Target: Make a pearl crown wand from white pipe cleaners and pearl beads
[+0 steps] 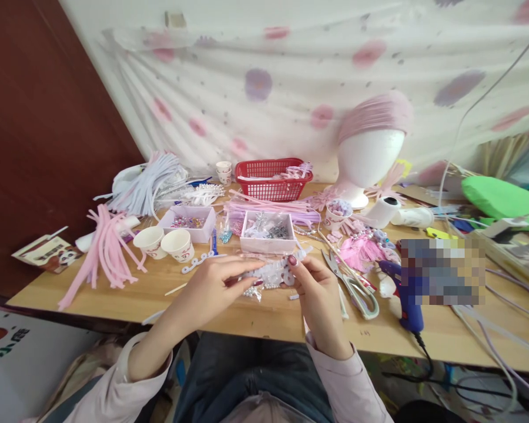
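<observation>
In the middle of the table's front part, my left hand (218, 286) and my right hand (318, 288) face each other. My right thumb and forefinger pinch a white curled pipe cleaner (307, 252), its end sticking out above the fingers. My left thumb and fingers close on the left part of the same pale piece, partly hidden by the hand. Just under and behind the fingers lies a clear bag of pearl beads (271, 285). Another white curled pipe cleaner (197, 262) rests left of my left hand. Scissors (355, 288) lie open beside my right hand.
Behind my hands stand a white box of beads (268, 242), a lilac box (205, 232), paper cups (177, 245) and a red basket (271, 187). Pink pipe cleaners (106, 252) lie left. A foam head (370, 158) and a blue glue gun (408, 299) with cord occupy the right.
</observation>
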Demonstrator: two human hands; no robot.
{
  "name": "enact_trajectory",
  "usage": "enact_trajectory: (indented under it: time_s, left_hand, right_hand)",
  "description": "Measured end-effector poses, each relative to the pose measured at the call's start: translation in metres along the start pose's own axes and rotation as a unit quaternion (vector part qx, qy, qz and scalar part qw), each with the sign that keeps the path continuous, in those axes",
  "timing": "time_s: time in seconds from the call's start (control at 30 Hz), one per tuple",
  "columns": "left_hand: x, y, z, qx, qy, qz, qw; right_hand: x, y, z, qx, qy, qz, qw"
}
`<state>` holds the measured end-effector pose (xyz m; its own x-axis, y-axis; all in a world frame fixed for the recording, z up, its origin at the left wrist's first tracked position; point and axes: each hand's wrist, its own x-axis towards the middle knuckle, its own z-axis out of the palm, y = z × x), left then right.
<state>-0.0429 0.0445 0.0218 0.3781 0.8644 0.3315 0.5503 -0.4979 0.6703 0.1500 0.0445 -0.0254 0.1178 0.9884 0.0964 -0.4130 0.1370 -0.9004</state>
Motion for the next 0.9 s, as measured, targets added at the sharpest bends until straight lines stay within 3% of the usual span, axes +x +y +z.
enact_trajectory:
  time_s: [0.23,0.57,0.9]
  left_hand:
    - [-0.002,0.001,0.002,-0.037,0.012,-0.096,0.995]
    - [0.0,-0.004,-0.007,-0.016,0.03,-0.081,0.996]
    - [0.001,-0.002,-0.009,-0.017,0.067,-0.093,0.993]
  right_hand:
    - [-0.001,-0.001,0.005,-0.006,-0.017,-0.014,1.0]
    - [-0.004,-0.004,0.005,-0.021,0.023,-0.031,0.999]
    - [-0.003,-0.004,0.006,-0.09,0.021,-0.058,0.994]
